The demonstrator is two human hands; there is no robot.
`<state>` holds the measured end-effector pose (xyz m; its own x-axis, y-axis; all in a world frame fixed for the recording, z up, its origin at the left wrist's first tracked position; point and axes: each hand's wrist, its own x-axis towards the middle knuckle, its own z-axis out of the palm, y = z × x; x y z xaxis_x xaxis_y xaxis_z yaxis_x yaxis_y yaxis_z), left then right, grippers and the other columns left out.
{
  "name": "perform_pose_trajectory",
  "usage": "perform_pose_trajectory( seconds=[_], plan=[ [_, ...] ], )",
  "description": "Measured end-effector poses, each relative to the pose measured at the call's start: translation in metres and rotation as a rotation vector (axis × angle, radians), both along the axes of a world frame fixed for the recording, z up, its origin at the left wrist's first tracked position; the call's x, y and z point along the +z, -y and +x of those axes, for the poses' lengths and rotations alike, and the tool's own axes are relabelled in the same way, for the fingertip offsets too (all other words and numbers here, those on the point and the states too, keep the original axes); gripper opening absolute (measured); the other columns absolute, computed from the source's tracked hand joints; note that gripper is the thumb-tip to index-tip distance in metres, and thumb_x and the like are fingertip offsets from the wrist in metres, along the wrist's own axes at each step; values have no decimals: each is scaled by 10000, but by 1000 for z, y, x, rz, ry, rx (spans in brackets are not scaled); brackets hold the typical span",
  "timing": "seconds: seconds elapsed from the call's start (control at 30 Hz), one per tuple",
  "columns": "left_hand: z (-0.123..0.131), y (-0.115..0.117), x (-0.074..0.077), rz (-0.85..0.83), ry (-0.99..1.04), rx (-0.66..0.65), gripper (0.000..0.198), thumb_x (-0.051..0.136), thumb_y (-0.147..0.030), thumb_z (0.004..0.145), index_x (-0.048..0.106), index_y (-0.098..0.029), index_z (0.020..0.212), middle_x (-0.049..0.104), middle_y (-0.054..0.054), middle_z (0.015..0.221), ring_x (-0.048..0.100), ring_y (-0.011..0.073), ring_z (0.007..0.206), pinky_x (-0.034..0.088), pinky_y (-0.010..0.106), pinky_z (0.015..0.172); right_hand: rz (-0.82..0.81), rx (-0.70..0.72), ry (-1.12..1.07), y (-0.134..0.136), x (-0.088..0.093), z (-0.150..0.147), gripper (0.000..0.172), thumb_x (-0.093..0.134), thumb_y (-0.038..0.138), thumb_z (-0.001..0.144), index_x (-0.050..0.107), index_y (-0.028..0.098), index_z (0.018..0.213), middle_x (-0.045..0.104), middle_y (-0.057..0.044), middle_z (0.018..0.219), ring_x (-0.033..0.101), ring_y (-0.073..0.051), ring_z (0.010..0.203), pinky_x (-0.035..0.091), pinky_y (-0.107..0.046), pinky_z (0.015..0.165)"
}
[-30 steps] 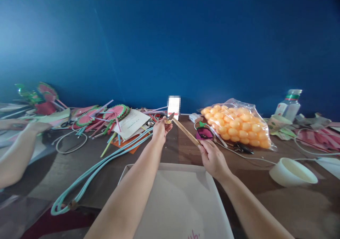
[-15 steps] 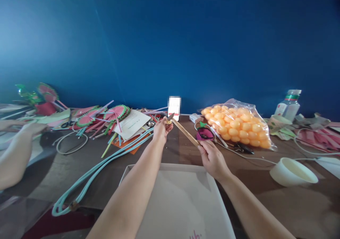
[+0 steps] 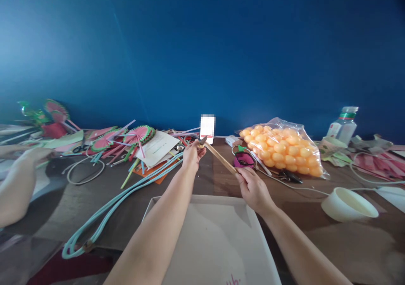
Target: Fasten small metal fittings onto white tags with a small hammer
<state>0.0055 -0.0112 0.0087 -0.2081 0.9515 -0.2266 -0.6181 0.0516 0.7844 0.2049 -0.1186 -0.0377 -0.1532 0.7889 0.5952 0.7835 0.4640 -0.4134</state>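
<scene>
Above the far edge of a shallow white box lid, both my hands are raised and close together. My right hand is wrapped round the lower end of a flat wooden stick, which slants up and left. At the stick's upper end, my left hand is closed on a small golden-brown piece with a dark pointed tip; its kind cannot be made out. The tip and the stick's end appear to meet. A phone with a lit screen stands just behind them.
A clear bag of orange balls lies right of centre, near a white bowl and a bottle. Left are paper fans, pale-blue tubing and another person's arm. A blue panel rises behind.
Almost nothing differs. The small piece in my left hand has turned very slightly, and the other person's hand at the far left has shifted a little.
</scene>
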Motion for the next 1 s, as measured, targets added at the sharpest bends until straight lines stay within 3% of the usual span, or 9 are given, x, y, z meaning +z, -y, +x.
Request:
perform_pose_trajectory(
  seconds=[1.0],
  plan=[
    [-1, -1, -2, 12, 11, -14, 136, 594, -255, 807, 531, -136, 825, 611, 33, 673, 601, 103, 530, 522, 243, 569, 72, -12, -73, -1, 4, 2, 236, 423, 288, 913, 587, 190, 1053, 626, -97, 1031, 583, -203, 982, 476, -337, 872]
  ],
)
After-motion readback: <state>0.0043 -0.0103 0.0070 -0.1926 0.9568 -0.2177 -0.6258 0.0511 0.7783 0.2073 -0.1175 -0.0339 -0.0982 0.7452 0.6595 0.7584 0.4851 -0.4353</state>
